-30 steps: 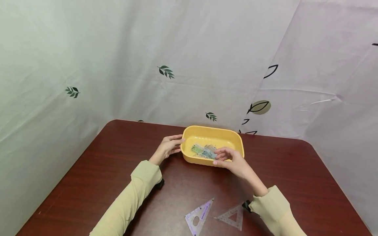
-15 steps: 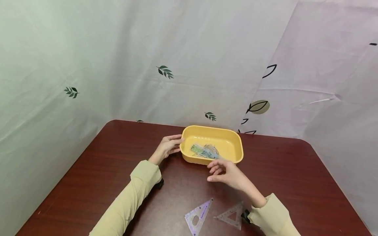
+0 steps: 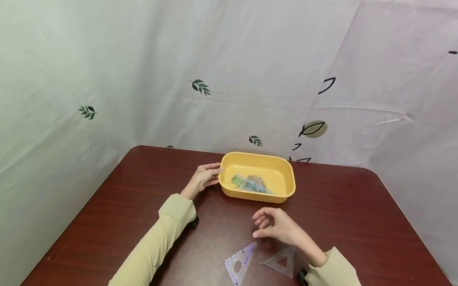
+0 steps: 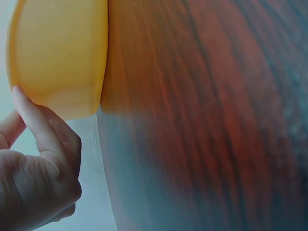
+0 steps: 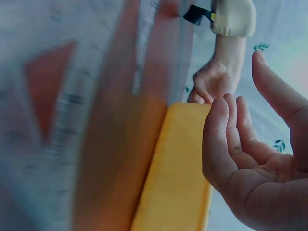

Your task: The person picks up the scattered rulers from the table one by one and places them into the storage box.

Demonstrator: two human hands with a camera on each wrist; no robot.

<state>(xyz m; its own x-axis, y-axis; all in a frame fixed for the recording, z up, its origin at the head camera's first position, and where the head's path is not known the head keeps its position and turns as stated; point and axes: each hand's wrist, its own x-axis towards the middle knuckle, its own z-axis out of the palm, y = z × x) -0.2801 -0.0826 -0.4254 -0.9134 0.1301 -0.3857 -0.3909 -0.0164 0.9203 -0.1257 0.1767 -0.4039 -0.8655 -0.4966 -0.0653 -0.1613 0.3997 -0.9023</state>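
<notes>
A yellow plastic basin (image 3: 257, 195) stands toward the back of the table. My left hand (image 3: 203, 179) holds it by its left end; in the left wrist view a fingertip lies at the rim of the basin (image 4: 60, 53). Inside it lie a transparent green ruler (image 3: 237, 179), a bluish clear piece (image 3: 255, 186) and a rounded clear piece like a protractor, overlapping. My right hand (image 3: 279, 227) hovers in front of the basin, fingers loosely bent, holding nothing. Nearest to it are a purple-marked set square (image 3: 247, 257) and a clear set square (image 3: 290, 263) on the table.
The dark red wooden table (image 3: 118, 222) has rounded back corners. Behind it hangs a pale curtain (image 3: 229, 79) with leaf prints, close to the back edge. Black straps show at both cuffs.
My right hand has drawn back from inside the basin toward the set squares, and the bluish clear piece now lies free in the basin. The left hand stays at the basin's left end.
</notes>
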